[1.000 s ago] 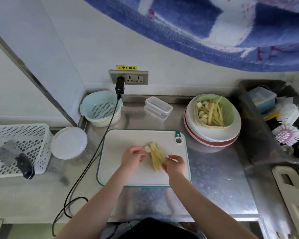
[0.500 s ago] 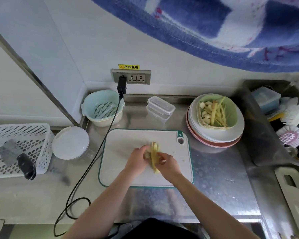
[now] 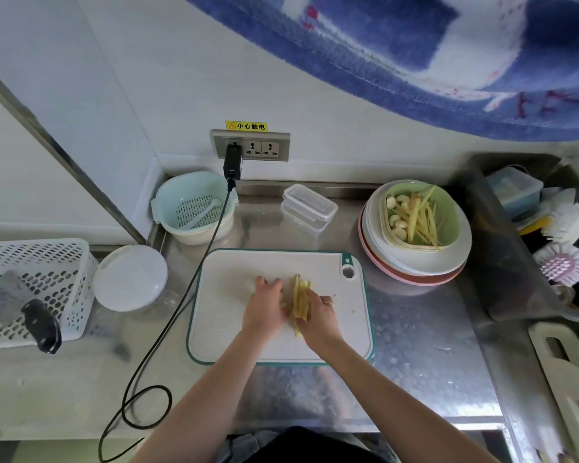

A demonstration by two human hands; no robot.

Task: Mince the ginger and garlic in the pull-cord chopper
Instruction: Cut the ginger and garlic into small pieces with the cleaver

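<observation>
A bundle of yellow ginger strips (image 3: pixel 300 297) lies in the middle of the white cutting board (image 3: pixel 228 329). My left hand (image 3: pixel 264 309) and my right hand (image 3: pixel 321 317) cup the bundle from both sides, fingers curled against it. A green dish (image 3: pixel 447 215) at the back right holds more ginger strips (image 3: pixel 423 222) and peeled garlic cloves (image 3: pixel 396 217). The pull-cord chopper (image 3: pixel 131 277), with its round white lid, stands left of the board.
A black cable (image 3: pixel 181 302) runs from the wall socket across the counter past the board's left edge. A cleaver (image 3: pixel 24 309) lies on a white basket at left. A colander (image 3: pixel 193 208), clear box (image 3: pixel 310 205) and stacked plates (image 3: pixel 415 272) line the back; a sink bin stands at right.
Both hands have drawn together, pushing the spread ginger strips into one tight bundle held between them.
</observation>
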